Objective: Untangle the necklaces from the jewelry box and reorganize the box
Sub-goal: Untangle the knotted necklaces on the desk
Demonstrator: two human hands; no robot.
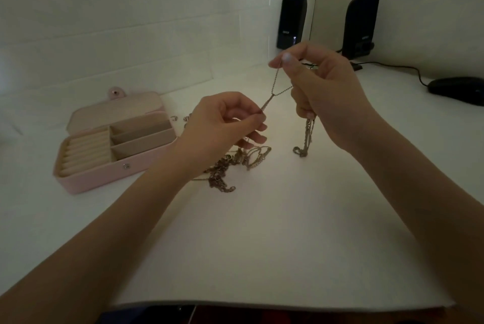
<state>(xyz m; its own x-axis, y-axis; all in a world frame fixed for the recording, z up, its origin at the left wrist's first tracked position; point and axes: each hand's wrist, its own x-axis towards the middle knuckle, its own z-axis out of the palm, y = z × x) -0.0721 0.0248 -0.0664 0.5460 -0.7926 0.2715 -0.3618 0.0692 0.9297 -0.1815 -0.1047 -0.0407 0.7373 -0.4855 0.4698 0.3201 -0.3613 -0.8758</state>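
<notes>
White desk point(262, 245) against a pale wall, dim light: I have both hands raised over it with a chain stretched between them.

My left hand point(222, 119) pinches the lower end of a thin necklace chain point(275, 85) between thumb and fingertip, and my right hand point(322, 87) pinches its upper end while the rest of its fingers curl round a bunch of chains point(305, 137) hanging down to the desk. A tangled pile of necklaces point(230, 163) lies on the desk just below my left hand. The pink jewelry box point(115, 145) sits open to the left, well apart from my hands, its compartments bare. Two black speakers point(290, 22) and a mouse point(458, 89) stand at the back right.
</notes>
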